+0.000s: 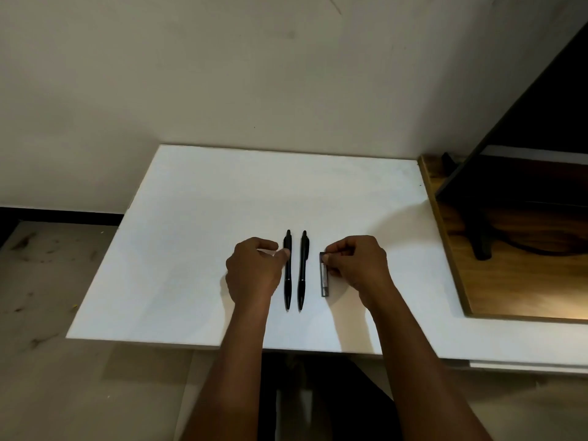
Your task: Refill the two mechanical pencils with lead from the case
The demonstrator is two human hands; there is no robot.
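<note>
Two black mechanical pencils lie side by side on the white board [197,218], tips pointing toward me. The left pencil [288,281] has my left hand [253,270] at its upper barrel, thumb and forefinger touching it. The right pencil [302,272] lies free between my hands. A small grey lead case [324,281] lies flat just right of the pencils. My right hand [358,262] pinches the case's far end between its fingertips. Both the left pencil and the case still rest on the board.
The white board sits against a pale wall, its front edge overhanging the floor. A wooden surface [521,281] adjoins it on the right, with a dark stand [480,237] and a slanted black panel [525,116] above.
</note>
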